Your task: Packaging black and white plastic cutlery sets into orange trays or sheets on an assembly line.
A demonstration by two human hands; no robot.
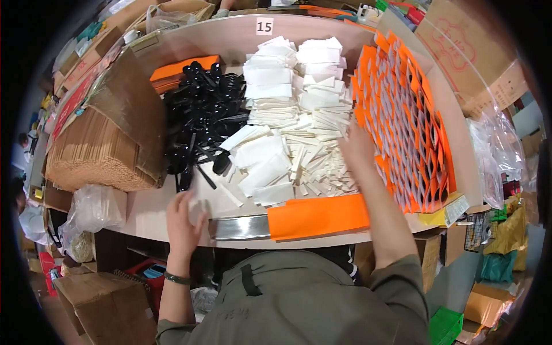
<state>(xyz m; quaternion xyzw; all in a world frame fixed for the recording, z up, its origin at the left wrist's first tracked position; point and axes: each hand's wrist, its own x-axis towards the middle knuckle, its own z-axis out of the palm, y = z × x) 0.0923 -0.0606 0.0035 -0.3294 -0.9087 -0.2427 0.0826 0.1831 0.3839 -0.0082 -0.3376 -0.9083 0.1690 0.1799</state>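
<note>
My left hand (184, 224) is at the table's front edge, fingers stretched and thumb apart, holding nothing I can see. Just beyond its fingertips lie black plastic spoons and forks (210, 109) in a loose heap. My right hand (357, 146) reaches to the right side of the white paper packets, and blur hides whether its fingers grip anything. Folded white napkins (267, 77) stand in two rows, with small narrow white packets (325, 164) scattered in front. Between my forearms lies an orange sleeve (319, 218), with a shiny metal strip (240, 227) sticking out of its left end.
A cardboard box (129, 109) of tightly packed brown sheets stands at the left. Along the right side leans a tall stack of orange pouches (402, 126). More orange pieces (184, 72) lie behind the cutlery. A raised board (230, 40) borders the table's back.
</note>
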